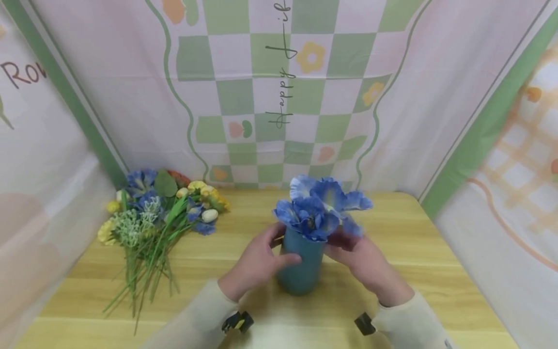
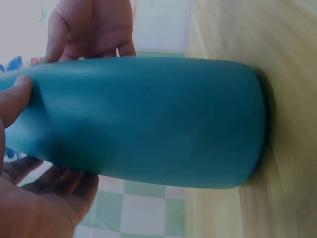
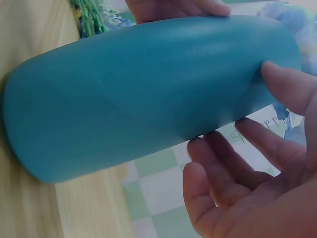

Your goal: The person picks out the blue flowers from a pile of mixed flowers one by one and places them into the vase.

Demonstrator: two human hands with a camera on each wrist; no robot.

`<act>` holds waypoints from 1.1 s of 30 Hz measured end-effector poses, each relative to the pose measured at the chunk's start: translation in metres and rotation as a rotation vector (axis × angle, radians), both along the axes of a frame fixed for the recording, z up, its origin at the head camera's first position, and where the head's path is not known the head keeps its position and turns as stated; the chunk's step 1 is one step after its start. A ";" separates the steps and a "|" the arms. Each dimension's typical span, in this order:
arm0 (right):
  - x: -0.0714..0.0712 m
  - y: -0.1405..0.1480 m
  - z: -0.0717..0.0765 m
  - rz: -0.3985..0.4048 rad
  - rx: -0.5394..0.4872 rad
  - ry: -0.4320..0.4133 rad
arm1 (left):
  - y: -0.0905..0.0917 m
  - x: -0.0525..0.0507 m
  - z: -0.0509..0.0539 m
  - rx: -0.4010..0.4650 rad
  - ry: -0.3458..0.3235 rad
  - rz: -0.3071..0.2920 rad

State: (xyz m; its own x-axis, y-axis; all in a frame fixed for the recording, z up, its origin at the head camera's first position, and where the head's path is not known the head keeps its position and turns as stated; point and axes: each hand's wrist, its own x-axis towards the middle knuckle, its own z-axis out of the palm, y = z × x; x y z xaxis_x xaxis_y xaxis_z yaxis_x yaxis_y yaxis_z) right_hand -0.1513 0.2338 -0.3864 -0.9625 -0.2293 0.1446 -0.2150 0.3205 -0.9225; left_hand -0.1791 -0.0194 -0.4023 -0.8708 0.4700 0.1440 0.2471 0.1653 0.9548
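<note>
A teal vase (image 1: 301, 266) stands upright on the wooden table, with large blue artificial flowers (image 1: 320, 208) spreading over its mouth. My left hand (image 1: 257, 259) grips the vase from the left; its thumb lies across the front, and its fingers reach round the far side. From the right, my right hand (image 1: 362, 257) holds the upper part, partly hidden by petals in the head view. In the right wrist view, the thumb and several fingertips of the right hand (image 3: 257, 163) touch the vase wall (image 3: 148, 94). The flower stems inside are hidden.
A loose pile of artificial flowers (image 1: 148, 223), blue, yellow and white with green stems (image 1: 150, 266), lies at the table's left. Behind the wooden table (image 1: 392, 242) hangs a checked green-and-white cloth (image 1: 279, 97). Printed cloth also flanks both sides.
</note>
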 end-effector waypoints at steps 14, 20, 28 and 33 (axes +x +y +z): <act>0.004 0.005 -0.011 -0.049 0.209 -0.029 | -0.002 -0.009 -0.004 -0.097 0.048 0.026; 0.009 -0.003 -0.021 0.007 0.373 -0.044 | -0.037 -0.002 -0.009 -0.354 0.159 0.088; 0.010 -0.010 -0.025 -0.002 0.388 0.012 | -0.115 -0.015 -0.027 -0.612 0.360 0.290; 0.009 -0.012 -0.027 -0.022 0.366 0.053 | -0.169 -0.027 -0.025 -0.772 0.384 0.446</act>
State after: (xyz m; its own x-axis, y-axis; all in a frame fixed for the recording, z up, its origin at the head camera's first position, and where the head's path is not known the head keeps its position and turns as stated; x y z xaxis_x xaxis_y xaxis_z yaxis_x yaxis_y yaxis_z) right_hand -0.1427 0.2214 -0.4137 -0.9612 -0.2543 0.1071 -0.2490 0.6325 -0.7334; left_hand -0.2058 -0.1889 -0.4270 -0.9500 0.1926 0.2457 0.2821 0.8667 0.4114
